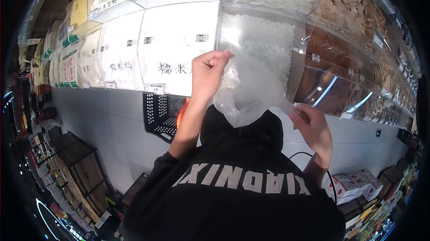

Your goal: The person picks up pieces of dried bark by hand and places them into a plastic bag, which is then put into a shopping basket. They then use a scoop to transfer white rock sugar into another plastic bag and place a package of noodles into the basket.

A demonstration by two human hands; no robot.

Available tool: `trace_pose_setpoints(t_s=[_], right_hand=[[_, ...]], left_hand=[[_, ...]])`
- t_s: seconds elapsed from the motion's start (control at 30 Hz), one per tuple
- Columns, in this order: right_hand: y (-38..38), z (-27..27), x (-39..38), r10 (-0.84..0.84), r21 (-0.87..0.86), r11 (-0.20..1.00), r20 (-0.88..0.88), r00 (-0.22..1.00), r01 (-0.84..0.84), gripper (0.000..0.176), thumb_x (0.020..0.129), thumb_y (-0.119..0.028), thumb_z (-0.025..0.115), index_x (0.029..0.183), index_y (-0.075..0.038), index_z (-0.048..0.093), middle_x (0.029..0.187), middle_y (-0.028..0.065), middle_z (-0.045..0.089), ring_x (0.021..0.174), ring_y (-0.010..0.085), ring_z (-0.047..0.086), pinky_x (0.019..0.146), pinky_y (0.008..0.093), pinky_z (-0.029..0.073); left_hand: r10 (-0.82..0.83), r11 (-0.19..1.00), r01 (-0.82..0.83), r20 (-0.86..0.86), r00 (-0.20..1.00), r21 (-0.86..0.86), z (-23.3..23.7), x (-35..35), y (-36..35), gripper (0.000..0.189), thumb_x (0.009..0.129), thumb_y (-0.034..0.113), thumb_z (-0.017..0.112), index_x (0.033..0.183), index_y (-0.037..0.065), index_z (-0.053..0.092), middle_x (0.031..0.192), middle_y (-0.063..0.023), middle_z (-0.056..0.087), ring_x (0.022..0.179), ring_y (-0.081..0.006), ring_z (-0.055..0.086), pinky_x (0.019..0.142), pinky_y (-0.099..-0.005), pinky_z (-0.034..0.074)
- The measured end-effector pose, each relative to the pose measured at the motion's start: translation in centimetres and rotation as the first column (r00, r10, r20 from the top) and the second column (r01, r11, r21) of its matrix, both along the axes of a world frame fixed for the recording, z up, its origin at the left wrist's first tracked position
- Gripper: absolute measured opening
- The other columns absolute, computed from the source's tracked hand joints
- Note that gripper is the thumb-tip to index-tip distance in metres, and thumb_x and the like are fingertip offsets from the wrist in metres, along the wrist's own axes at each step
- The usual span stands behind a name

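A translucent plastic bag is stretched between my two hands in front of my chest. White lumps, perhaps rock sugar, show through its left side. My left hand pinches the bag's upper left corner with thumb and fingers together. Lower and to the right, my right hand grips the other end, where the film is drawn into a narrow strip. Just beyond the bag stands a clear bin with similar white lumps, partly hidden behind the film.
White-fronted bins with handwritten labels line the left, and clear bins of brown goods the right. A black basket is on the floor below the counter. White printed boxes stand at lower right.
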State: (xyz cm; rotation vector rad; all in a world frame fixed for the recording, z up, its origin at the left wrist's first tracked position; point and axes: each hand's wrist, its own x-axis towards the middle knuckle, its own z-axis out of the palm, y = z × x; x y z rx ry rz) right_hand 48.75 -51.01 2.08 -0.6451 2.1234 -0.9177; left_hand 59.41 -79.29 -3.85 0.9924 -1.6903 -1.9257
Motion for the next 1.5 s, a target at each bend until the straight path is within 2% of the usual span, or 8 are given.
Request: trace_pose_setpoints(t_s=[0.23,0.43,0.57,0.77,1.0,1.1,1.27,1.5], right_hand=[[4.8,0.8,-2.5,-0.315,-0.067,0.922,0.441,0.841,0.381,0.021,0.1,-0.017,0.056,0.097,0.001,0.067,0.065,-0.001,0.058,0.05,0.0,0.038,0.046,0.0219,0.025],[2.3,-16.1,-2.3,-0.265,0.097,0.956,-0.135,0.955,0.278,0.038,0.099,-0.032,0.056,0.087,0.004,0.061,0.066,0.0123,0.061,0.065,0.0231,0.063,0.063,0.0373,0.047],[-0.6,-19.0,-2.0,-0.225,0.298,0.915,-0.179,0.958,0.271,0.04,0.098,-0.032,0.053,0.093,0.007,0.063,0.093,0.0296,0.067,0.096,0.0477,0.063,0.083,0.0504,0.049],[-3.3,-21.7,-3.7,-0.233,0.247,0.932,-0.154,0.96,0.266,0.04,0.096,-0.031,0.056,0.092,0.008,0.062,0.089,0.0318,0.065,0.093,0.0489,0.063,0.081,0.0521,0.049],[-3.1,-24.2,-4.4,-0.293,0.143,0.944,-0.046,0.955,0.297,0.044,0.094,-0.031,0.058,0.076,0.009,0.06,0.075,0.0299,0.063,0.077,0.0489,0.062,0.072,0.0527,0.046],[-5.3,-28.1,-5.1,-0.367,0.025,0.929,-0.082,0.927,0.37,0.045,0.093,-0.035,0.061,0.075,0.006,0.06,0.055,0.0158,0.052,0.053,0.0237,0.053,0.057,0.0442,0.043],[-6.0,-28.0,-4.8,-0.528,0.04,0.817,0.452,0.719,0.575,0.046,0.096,-0.037,0.061,0.067,-0.002,0.062,0.056,-0.0001,0.051,0.054,0.0112,0.05,0.052,0.0317,0.036],[-9.7,-31.9,-6.3,-0.526,-0.058,0.822,0.304,0.795,0.566,0.045,0.094,-0.041,0.064,0.077,0.0,0.065,0.061,0.0036,0.057,0.055,0.014,0.053,0.056,0.0311,0.042]], left_hand=[[-0.014,0.999,0.015,0.044,0.999,-0.041,-0.1,1.3,0.2,0.02,0.099,0.014,0.065,0.091,-0.001,0.075,0.055,0.0127,0.037,0.048,0.0012,0.025,0.045,-0.0219,0.017],[0.013,0.997,-0.006,0.103,0.995,-0.071,0.7,1.7,0.2,0.018,0.098,0.011,0.066,0.09,-0.002,0.074,0.055,0.0107,0.04,0.05,0.0004,0.029,0.046,-0.0218,0.021],[0.038,0.992,-0.02,0.146,0.989,-0.126,0.9,1.8,0.1,0.018,0.098,0.011,0.065,0.09,-0.002,0.074,0.055,0.0105,0.041,0.05,0.0,0.03,0.046,-0.0214,0.023],[0.075,0.988,-0.051,0.167,0.983,-0.143,0.9,1.7,0.7,0.019,0.098,0.012,0.065,0.09,-0.003,0.073,0.054,0.0088,0.043,0.049,-0.0003,0.034,0.047,-0.0209,0.026],[0.105,0.985,-0.073,0.214,0.971,-0.154,0.9,1.2,2.0,0.02,0.098,0.013,0.065,0.089,-0.002,0.073,0.055,0.0084,0.045,0.049,-0.0004,0.035,0.046,-0.0208,0.028],[0.1,0.986,-0.068,0.215,0.972,-0.15,1.2,0.9,2.4,0.02,0.098,0.014,0.065,0.088,-0.002,0.073,0.055,0.0084,0.045,0.049,-0.0003,0.035,0.045,-0.0207,0.028],[0.076,0.98,-0.036,0.2,0.977,-0.195,0.8,1.2,2.5,0.02,0.098,0.014,0.065,0.089,-0.003,0.072,0.056,0.0084,0.045,0.049,-0.0002,0.035,0.045,-0.0207,0.027],[0.076,0.992,-0.057,0.171,0.982,-0.113,0.5,2.0,2.7,0.018,0.098,0.011,0.064,0.09,-0.003,0.072,0.057,0.009,0.045,0.05,0.0002,0.035,0.046,-0.0211,0.025]])
